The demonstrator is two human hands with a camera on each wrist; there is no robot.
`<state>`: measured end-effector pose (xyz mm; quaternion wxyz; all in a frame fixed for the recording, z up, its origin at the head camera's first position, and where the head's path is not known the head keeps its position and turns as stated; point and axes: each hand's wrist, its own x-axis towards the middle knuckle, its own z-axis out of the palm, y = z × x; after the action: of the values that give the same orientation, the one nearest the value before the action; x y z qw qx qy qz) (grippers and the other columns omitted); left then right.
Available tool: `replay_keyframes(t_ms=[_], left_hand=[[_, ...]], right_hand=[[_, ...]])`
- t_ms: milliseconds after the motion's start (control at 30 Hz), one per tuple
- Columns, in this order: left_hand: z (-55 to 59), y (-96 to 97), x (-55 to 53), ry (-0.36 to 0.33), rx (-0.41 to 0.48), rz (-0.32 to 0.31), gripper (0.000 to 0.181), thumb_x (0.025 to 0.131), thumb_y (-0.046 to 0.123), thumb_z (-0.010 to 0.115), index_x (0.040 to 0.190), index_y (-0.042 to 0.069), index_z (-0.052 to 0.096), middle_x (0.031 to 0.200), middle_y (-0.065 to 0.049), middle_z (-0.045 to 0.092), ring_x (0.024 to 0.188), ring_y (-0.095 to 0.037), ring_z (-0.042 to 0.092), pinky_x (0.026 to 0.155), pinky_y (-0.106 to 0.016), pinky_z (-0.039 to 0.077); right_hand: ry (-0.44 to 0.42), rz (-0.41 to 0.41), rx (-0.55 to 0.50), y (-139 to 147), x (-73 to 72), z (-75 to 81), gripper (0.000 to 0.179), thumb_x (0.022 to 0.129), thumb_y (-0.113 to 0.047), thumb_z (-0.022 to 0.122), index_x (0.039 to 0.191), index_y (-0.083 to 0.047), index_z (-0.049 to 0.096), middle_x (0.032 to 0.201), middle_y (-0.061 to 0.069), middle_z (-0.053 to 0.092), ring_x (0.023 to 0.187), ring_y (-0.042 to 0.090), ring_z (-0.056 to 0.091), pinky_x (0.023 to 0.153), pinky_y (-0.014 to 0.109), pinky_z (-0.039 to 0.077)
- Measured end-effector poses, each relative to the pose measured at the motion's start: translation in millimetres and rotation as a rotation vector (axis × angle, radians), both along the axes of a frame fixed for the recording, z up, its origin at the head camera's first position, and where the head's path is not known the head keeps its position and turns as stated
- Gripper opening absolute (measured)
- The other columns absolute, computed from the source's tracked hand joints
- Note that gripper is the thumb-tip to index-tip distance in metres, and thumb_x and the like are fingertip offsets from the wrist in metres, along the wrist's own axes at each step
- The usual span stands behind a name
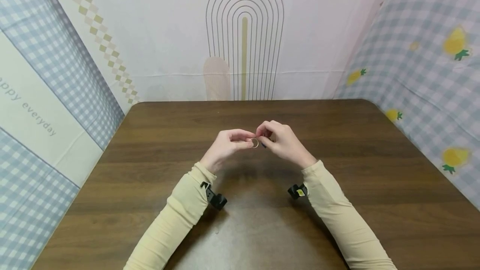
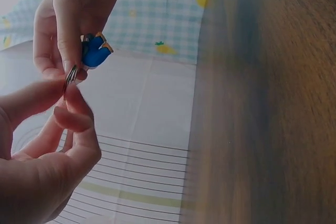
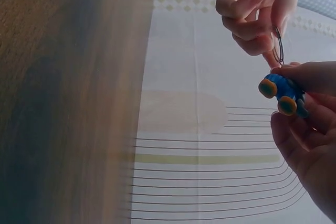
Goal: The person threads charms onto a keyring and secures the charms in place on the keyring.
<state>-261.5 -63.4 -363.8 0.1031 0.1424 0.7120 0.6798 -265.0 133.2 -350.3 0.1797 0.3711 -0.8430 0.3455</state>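
Note:
My left hand point(image 1: 228, 145) pinches a thin metal split ring point(image 1: 255, 143) between thumb and fingertips, above the middle of the table. Close against it, my right hand point(image 1: 282, 141) holds a small blue figure charm point(image 2: 96, 52) with orange-tipped feet. In the right wrist view the ring point(image 3: 279, 44) stands upright right above the charm point(image 3: 283, 94), and the right thumb and fingertips sit where the two meet. Part of the charm is hidden by the right fingers, and in the head view only a dark bit of it shows below them.
Under both hands lies a brown wooden table point(image 1: 247, 236). A white cloth point(image 1: 168, 32) with an arch print hangs behind it, with checked cloths at the left and right sides. Each sleeved wrist carries a small black camera point(image 1: 216, 200).

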Motion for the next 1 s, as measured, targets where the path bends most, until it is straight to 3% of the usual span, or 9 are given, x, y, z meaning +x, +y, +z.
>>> replay_keyframes(t_ms=[133,300,400,567,767,933,1000], left_hand=[[-1.4,-0.3,-1.0,0.020,-0.010,0.048,0.025,0.088,0.006,0.069,0.111,-0.003,0.070,0.110,-0.020,0.071,0.089,-0.012,0.068,0.082,-0.026,0.054],[-2.5,0.8,-1.0,0.036,-0.045,0.037,0.023,0.090,0.006,0.066,0.111,-0.003,0.071,0.111,-0.025,0.069,0.093,-0.018,0.070,0.081,-0.022,0.054],[-2.6,2.1,-0.1,0.042,-0.056,0.024,0.023,0.090,0.007,0.067,0.111,-0.002,0.071,0.108,-0.022,0.071,0.091,-0.018,0.070,0.081,-0.024,0.054],[-1.5,4.2,1.3,0.039,-0.061,0.017,0.027,0.088,0.006,0.069,0.113,-0.002,0.068,0.100,-0.010,0.074,0.082,-0.006,0.067,0.084,-0.029,0.054],[1.1,4.7,2.2,0.003,0.011,-0.005,0.033,0.085,0.001,0.069,0.118,-0.005,0.064,0.082,0.005,0.069,0.077,-0.004,0.066,0.083,-0.027,0.054],[0.1,4.9,2.8,0.015,0.070,0.000,0.034,0.085,-0.004,0.066,0.119,-0.007,0.061,0.078,0.005,0.066,0.076,-0.007,0.068,0.079,-0.031,0.056],[-1.0,5.0,2.5,0.023,0.068,0.023,0.032,0.087,-0.003,0.065,0.118,-0.006,0.063,0.083,-0.001,0.070,0.077,-0.007,0.069,0.077,-0.028,0.056]], right_hand=[[-0.021,0.004,0.010,0.7,0.6,-0.1,0.010,0.086,0.004,0.066,0.089,-0.006,0.064,0.080,0.004,0.063,0.073,0.012,0.057,0.065,0.030,0.052],[-0.020,-0.003,0.044,1.0,1.0,-0.3,0.007,0.086,0.001,0.068,0.089,-0.005,0.064,0.081,0.005,0.063,0.075,0.014,0.057,0.066,0.032,0.052],[-0.007,-0.017,0.054,1.6,0.8,-0.1,0.008,0.086,0.001,0.068,0.089,-0.004,0.064,0.080,0.005,0.063,0.076,0.014,0.057,0.067,0.033,0.052],[0.015,-0.031,0.039,2.9,0.5,0.3,0.010,0.085,0.003,0.067,0.089,-0.005,0.064,0.081,0.006,0.064,0.077,0.015,0.057,0.068,0.033,0.052],[0.010,-0.031,0.035,4.3,-0.5,1.6,0.009,0.086,0.003,0.067,0.090,-0.004,0.064,0.083,0.006,0.064,0.076,0.014,0.057,0.067,0.030,0.051],[0.007,-0.035,0.032,4.7,-1.0,1.4,0.010,0.086,0.003,0.067,0.090,-0.005,0.064,0.083,0.006,0.064,0.076,0.014,0.056,0.067,0.030,0.051],[0.008,-0.037,0.030,4.9,-0.9,1.3,0.010,0.085,0.004,0.067,0.090,-0.005,0.064,0.082,0.006,0.064,0.076,0.014,0.056,0.067,0.032,0.051]])
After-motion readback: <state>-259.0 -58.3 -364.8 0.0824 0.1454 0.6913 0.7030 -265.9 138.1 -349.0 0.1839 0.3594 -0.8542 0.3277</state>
